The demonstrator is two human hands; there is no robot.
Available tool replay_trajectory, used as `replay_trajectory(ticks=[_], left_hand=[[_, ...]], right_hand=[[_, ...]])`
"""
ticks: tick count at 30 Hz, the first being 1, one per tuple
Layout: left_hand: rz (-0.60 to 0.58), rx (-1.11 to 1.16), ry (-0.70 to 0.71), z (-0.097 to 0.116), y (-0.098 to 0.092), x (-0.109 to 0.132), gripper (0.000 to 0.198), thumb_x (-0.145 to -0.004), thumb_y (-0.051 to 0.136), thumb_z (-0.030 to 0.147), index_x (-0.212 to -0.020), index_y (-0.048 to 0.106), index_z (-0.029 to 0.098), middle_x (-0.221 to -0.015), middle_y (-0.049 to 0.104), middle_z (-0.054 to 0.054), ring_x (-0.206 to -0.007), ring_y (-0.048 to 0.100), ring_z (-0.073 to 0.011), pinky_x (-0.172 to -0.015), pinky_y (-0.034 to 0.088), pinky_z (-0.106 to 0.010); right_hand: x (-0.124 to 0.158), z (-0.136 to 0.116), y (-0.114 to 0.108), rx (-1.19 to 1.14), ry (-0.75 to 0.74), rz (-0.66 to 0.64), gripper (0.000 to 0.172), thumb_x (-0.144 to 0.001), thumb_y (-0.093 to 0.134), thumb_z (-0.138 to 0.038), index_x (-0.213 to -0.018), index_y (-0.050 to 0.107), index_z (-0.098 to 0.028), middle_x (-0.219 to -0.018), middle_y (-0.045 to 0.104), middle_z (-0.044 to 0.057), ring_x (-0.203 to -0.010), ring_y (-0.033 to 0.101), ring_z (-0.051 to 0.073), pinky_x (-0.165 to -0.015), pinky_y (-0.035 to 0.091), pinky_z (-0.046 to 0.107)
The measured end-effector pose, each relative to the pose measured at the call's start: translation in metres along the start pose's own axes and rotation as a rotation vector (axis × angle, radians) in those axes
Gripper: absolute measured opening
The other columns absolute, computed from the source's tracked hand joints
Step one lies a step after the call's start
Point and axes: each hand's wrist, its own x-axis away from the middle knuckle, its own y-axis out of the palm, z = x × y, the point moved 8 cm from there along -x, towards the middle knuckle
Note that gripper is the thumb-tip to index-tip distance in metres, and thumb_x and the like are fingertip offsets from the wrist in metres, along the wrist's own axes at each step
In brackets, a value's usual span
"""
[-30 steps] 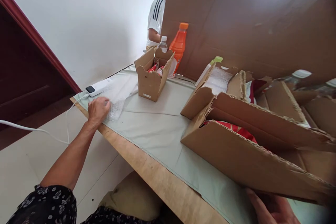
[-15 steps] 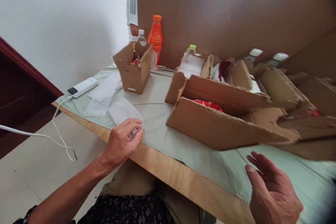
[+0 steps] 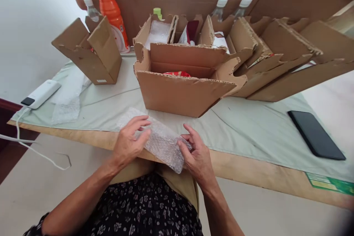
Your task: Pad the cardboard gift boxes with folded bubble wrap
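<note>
A sheet of clear bubble wrap [image 3: 163,142] lies slantwise over the table's front edge, its near corner hanging above my lap. Thumb and fingers of my right hand [image 3: 195,151] pinch its right end. My left hand [image 3: 132,138] rests at the sheet's left part, thumb and curled fingers apart, not gripping it. Just beyond the sheet stands an open cardboard box [image 3: 182,94] with a red packet [image 3: 177,74] inside.
Behind are more cardboard boxes [image 3: 293,40], an orange bottle [image 3: 112,11] and clear bottles [image 3: 220,9]. A separate box [image 3: 102,55], a white power bank [image 3: 41,94] and more bubble wrap [image 3: 66,107] lie left. A black phone [image 3: 315,134] is at right.
My view has swung right and down. My right hand has come over to the bubble wrap and taken its right end. The sheet now lies stretched out between my hands; my left hand has opened.
</note>
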Motion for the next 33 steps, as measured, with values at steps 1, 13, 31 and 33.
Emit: replay_trajectory(ticks=[1,13,31,33], left_hand=[[0.048,-0.066,0.013,-0.005,-0.010,0.000,0.020,-0.092,0.063,0.029,-0.105,0.076,0.021,-0.128,0.072,-0.012,-0.088,0.070,-0.0197,-0.050,0.053,-0.023],[-0.158,-0.444,0.282,-0.009,0.036,0.021,0.033,-0.100,0.058,0.029,-0.129,0.067,0.018,-0.148,0.059,-0.019,-0.135,0.057,-0.0349,-0.110,0.052,-0.059],[-0.807,-0.453,0.729,0.031,0.133,-0.011,0.049,-0.089,0.070,0.031,-0.136,0.064,0.019,-0.157,0.056,-0.018,-0.151,0.044,-0.0392,-0.126,0.005,-0.074],[-0.808,-0.448,0.763,0.035,0.129,-0.011,0.049,-0.088,0.071,0.030,-0.135,0.065,0.018,-0.157,0.055,-0.018,-0.152,0.042,-0.0401,-0.125,0.007,-0.075]], right_hand=[[0.002,-0.001,-0.003,0.000,-0.009,0.018,0.050,-0.095,0.059,-0.032,-0.143,0.060,-0.018,-0.094,0.075,0.005,-0.074,0.069,0.016,-0.067,0.058,0.028],[0.078,0.000,-0.050,0.062,-0.131,0.177,0.028,-0.097,0.061,-0.016,-0.105,0.083,-0.032,-0.105,0.078,0.004,-0.097,0.076,0.017,-0.077,0.063,0.024],[0.149,0.014,0.029,-0.317,0.185,-0.318,0.024,-0.093,0.067,-0.037,-0.110,0.082,-0.027,-0.103,0.081,0.006,-0.094,0.076,0.023,-0.090,0.061,0.035],[0.146,0.004,0.036,-0.361,0.162,-0.392,0.030,-0.093,0.069,-0.038,-0.119,0.080,-0.027,-0.114,0.080,0.006,-0.105,0.075,0.024,-0.099,0.058,0.037]])
